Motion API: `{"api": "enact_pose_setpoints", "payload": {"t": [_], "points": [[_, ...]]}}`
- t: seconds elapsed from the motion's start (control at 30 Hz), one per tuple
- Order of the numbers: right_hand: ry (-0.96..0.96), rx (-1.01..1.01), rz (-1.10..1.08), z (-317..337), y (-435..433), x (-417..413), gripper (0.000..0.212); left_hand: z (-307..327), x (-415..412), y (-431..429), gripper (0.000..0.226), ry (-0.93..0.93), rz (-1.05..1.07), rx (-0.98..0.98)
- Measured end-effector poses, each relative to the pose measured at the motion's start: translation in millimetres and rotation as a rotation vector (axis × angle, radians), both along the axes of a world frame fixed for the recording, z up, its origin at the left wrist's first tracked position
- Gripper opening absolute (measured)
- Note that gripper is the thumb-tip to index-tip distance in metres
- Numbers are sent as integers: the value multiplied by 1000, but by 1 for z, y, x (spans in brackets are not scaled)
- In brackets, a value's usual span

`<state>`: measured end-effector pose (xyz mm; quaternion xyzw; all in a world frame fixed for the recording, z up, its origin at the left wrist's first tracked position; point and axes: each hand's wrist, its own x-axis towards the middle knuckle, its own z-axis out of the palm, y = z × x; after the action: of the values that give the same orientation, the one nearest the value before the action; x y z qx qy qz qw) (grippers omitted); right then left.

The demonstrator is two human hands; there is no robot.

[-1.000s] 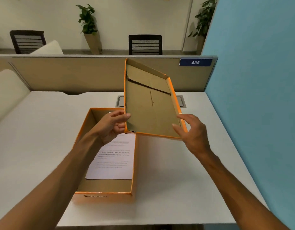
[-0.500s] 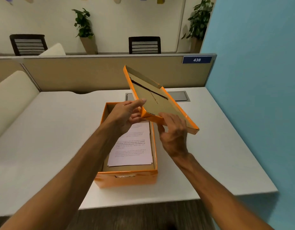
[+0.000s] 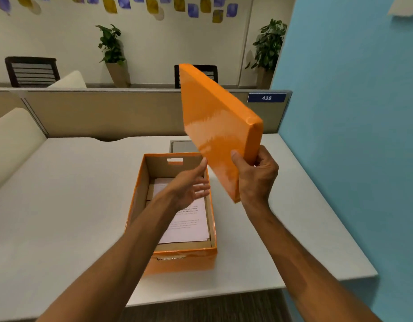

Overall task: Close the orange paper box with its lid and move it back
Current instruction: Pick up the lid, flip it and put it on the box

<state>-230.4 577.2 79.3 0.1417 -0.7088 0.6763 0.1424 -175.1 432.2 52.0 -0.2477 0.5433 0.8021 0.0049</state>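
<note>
The orange paper box (image 3: 182, 261) stands open on the white desk, with printed sheets (image 3: 189, 226) lying inside it. Its orange lid (image 3: 214, 126) is held up steeply tilted above the box's right side, glossy top face toward me. My right hand (image 3: 256, 177) grips the lid's lower right corner, thumb on the top face. My left hand (image 3: 191, 184) hovers over the open box with fingers spread, fingertips just beside the lid's lower left edge, holding nothing.
The white desk (image 3: 61, 205) ends at a near edge close to the box. A beige partition (image 3: 108, 112) runs along the back and a blue wall (image 3: 351, 135) on the right. A grey cable hatch (image 3: 180, 146) lies behind the box.
The lid has been flipped over, from brown underside showing to orange top facing me. My left hand has let go of it; my right hand now holds it alone.
</note>
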Motion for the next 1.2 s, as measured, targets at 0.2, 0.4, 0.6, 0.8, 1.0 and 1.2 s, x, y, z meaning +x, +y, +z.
{"api": "enact_pose_setpoints", "payload": {"t": [0.2,0.4,0.6,0.8,1.0,1.2], "points": [[-275,-242,113,3,7,-6,43,-26,2,3,58,-28,94,273],[-461,-429,217,-2,13,-18,43,-44,7,-2,41,-23,238,338],[-523,-438,266,-10,15,-23,49,-39,11,-16,21,-37,348,194],[-541,-371,269,-18,42,-43,60,-23,24,-44,35,-22,374,-95],[-488,-93,321,-22,65,-66,48,-4,40,-64,39,-55,310,-298],[-510,191,440,-24,61,-77,49,13,51,-78,35,-108,253,-404]]}}
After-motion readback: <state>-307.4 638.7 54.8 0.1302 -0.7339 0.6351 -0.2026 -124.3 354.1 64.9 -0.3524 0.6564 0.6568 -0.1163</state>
